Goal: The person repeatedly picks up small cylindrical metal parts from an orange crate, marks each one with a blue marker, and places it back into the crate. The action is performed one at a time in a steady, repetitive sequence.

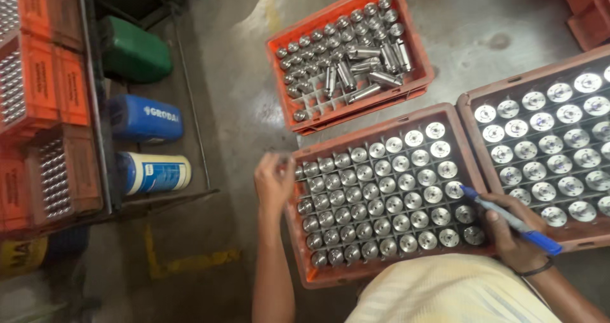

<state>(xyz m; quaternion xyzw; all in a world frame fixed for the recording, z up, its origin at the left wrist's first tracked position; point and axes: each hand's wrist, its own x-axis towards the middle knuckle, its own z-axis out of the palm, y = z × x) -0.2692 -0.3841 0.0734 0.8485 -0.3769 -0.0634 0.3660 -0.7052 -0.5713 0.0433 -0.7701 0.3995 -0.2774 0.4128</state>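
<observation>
An orange crate (296, 247) in front of me holds several upright round metal parts (394, 203) in a grid of cells. My left hand (273, 182) is at the crate's near-left corner, fingers curled around one small metal part lifted just off the rim. My right hand (508, 234) rests on the crate's right edge and grips a blue marker pen (508, 218), its tip pointing at the parts in the right-hand column.
A second orange crate (575, 234) of similar parts sits to the right. A third crate (289, 27) farther away holds loose metal cylinders lying on their sides. Green, blue and white canisters (152, 172) lie by stacked orange crates (38, 100) on the left.
</observation>
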